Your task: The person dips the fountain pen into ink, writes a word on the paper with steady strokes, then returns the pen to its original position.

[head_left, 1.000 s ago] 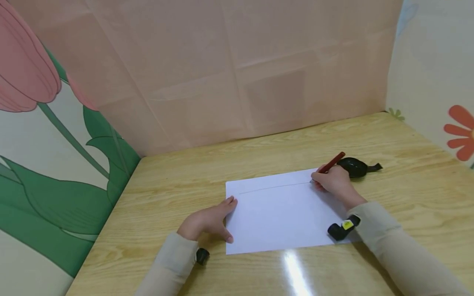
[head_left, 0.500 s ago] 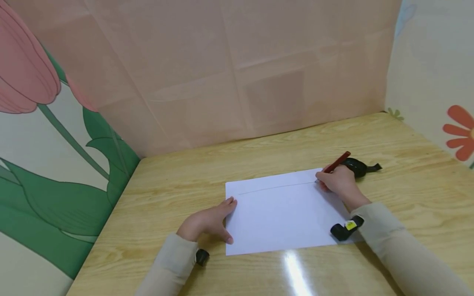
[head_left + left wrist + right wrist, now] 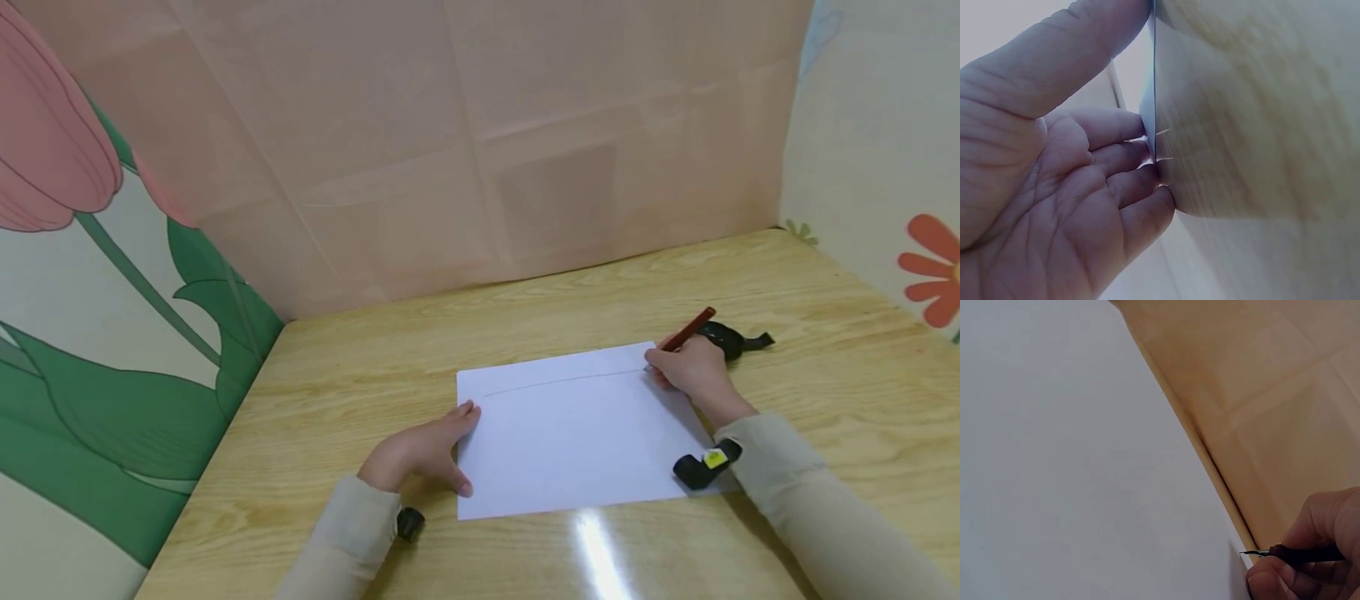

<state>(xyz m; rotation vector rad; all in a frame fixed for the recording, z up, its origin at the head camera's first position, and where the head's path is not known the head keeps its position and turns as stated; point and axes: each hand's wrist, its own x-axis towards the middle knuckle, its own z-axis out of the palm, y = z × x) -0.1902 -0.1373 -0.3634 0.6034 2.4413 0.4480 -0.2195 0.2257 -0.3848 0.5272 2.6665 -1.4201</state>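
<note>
A white sheet of paper [image 3: 555,442] lies on the wooden table. My left hand [image 3: 422,450] rests at its left edge, thumb and fingers spread, fingertips over the margin. In the left wrist view the paper's edge [image 3: 1149,94] shows at the fingertips and thumb. My right hand [image 3: 693,367] pinches a dark red pen [image 3: 688,330] near the paper's upper right corner, the barrel leaning up and right. A thin pointed metal nib [image 3: 1252,553] meets the sheet in the right wrist view. From the left margin to that nib runs a thin, slightly curved line [image 3: 558,382].
Just behind my right hand sits a glossy black rounded object [image 3: 724,340] with a short tail, partly hidden by the hand. The wood-grain table [image 3: 360,367] extends around the paper. A pinkish sheet [image 3: 525,167] covers the back; painted walls stand at both sides.
My right hand and the pen have moved a little to the right, and the drawn line has grown longer with them. The left hand has kept its place on the paper.
</note>
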